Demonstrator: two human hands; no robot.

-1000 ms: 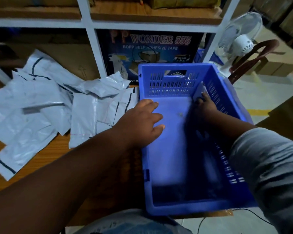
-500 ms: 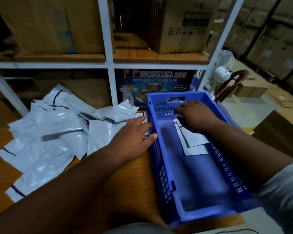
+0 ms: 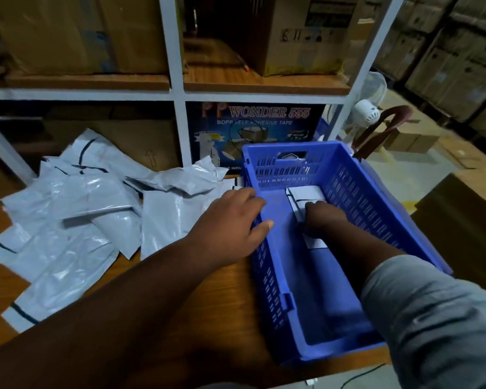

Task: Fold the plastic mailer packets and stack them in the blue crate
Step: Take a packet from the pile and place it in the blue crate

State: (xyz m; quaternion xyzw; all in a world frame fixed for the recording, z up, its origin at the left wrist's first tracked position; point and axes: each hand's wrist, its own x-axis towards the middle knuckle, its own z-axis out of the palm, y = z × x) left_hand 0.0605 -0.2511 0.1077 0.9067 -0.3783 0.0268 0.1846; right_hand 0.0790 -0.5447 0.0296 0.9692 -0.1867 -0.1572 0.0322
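Observation:
A blue slatted crate (image 3: 267, 276) stands on the right part of the wooden table (image 3: 230, 299). A folded white mailer (image 3: 306, 193) lies on the crate floor near its far end. My right hand (image 3: 324, 220) is inside the crate on this mailer, its fingers pressing down and hiding the packet's middle. My left hand (image 3: 227, 226) rests on the crate's left rim, with fingers and thumb draped over the edge. A loose pile of unfolded grey-white mailers (image 3: 76, 209) spreads over the table's left half.
A white shelf rack (image 3: 177, 94) with cardboard boxes rises behind the table. A dark tape carton (image 3: 253, 130) stands just behind the crate. A small white fan (image 3: 368, 113) and a brown chair (image 3: 382, 127) are at the far right, and a cardboard box (image 3: 460, 206) sits right of the crate.
A folded mailer now lies in the crate, which was empty a second ago. My right hand slid toward me along it. My left hand stayed on the rim.

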